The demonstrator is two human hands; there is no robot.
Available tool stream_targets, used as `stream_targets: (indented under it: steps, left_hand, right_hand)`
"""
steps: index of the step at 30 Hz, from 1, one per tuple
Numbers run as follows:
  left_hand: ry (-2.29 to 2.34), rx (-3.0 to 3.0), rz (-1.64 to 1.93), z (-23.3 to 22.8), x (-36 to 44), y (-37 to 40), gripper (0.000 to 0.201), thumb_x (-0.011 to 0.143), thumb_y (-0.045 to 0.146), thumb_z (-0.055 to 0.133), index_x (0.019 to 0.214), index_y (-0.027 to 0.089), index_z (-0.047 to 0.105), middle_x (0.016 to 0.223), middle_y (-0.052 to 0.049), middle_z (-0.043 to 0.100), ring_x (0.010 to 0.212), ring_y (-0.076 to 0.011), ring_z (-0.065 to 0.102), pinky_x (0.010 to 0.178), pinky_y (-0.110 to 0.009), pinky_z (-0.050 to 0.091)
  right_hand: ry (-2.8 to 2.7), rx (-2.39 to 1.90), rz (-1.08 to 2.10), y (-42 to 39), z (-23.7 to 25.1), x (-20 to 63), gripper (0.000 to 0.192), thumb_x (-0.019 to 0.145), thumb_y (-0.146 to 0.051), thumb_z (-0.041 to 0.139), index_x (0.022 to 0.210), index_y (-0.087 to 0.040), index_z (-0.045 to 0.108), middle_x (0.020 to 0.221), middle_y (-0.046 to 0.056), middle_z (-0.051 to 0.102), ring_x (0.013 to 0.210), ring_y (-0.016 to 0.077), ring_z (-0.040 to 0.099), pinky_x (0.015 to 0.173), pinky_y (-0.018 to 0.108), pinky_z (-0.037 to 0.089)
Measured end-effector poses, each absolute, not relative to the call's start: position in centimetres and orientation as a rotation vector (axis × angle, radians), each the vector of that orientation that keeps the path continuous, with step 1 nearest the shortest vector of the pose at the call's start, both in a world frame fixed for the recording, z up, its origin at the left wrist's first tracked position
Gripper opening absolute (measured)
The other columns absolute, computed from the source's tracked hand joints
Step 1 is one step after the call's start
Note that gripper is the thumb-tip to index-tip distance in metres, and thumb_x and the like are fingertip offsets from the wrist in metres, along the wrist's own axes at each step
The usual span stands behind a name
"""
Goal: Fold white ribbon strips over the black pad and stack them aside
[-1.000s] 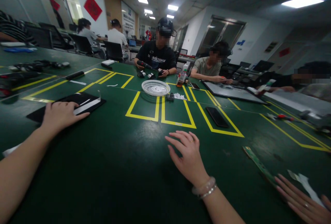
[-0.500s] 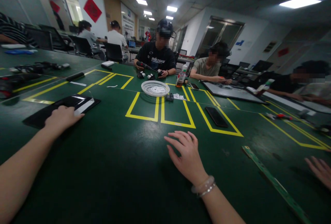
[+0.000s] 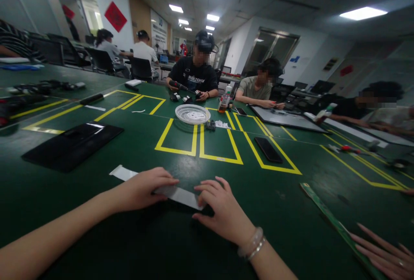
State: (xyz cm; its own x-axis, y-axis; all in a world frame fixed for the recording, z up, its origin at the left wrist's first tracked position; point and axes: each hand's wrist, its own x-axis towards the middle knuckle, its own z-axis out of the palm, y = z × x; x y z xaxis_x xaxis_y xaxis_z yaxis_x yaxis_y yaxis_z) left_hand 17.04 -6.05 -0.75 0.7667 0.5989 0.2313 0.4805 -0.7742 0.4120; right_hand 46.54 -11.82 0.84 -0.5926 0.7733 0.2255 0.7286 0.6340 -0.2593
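Nearer us than the white basket (image 3: 193,115), we note the left hand (image 3: 145,189) grasping a white strip (image 3: 183,196); we cannot determine whether the right hand (image 3: 224,211) grips its end.

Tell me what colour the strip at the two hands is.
The strip looks white to pale grey, best seen in the head view.

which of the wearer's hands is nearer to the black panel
Left. The left hand, on the white strip, is right of the black panel and closer to the wearer; the right hand is farther to the right. Neither touches it.
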Motion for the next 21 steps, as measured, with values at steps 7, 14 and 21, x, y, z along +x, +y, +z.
stream_targets:
  steps: [7,14,21]
  left_hand:
    - [0.726,2.659,0.567,-0.4,17.8,-7.0,0.047,0.088,0.01,0.065,0.132,0.026,0.059,0.121,-0.007,0.059,0.107,-0.0228,0.058,0.088,-0.032,0.052]
    - [1.03,2.659,0.806,0.2,14.4,-4.2,0.042,0.1,0.048,0.054,0.133,0.022,0.06,0.129,-0.01,0.056,0.117,-0.0281,0.053,0.1,-0.041,0.046]
    - [2.162,2.434,0.641,-2.3,3.1,1.8,0.091,0.085,0.075,0.044,0.133,-0.002,0.053,0.133,-0.029,0.048,0.123,-0.0495,0.043,0.096,-0.061,0.039]
  right_hand:
    - [-2.525,-1.202,0.319,-11.7,1.0,46.7,0.024,0.081,-0.035,0.075,0.101,-0.027,0.062,0.097,-0.002,0.07,0.095,0.0179,0.065,0.11,0.049,0.031]
    - [-2.05,-1.228,0.494,-10.7,1.3,47.7,0.017,0.089,-0.035,0.064,0.101,-0.024,0.068,0.094,0.003,0.072,0.089,0.0203,0.066,0.084,0.037,0.051]
    - [-0.757,-1.052,0.936,-8.6,2.2,50.5,0.039,0.078,-0.044,0.077,0.111,-0.025,0.067,0.099,0.0,0.073,0.078,0.0125,0.066,0.068,0.023,0.054]
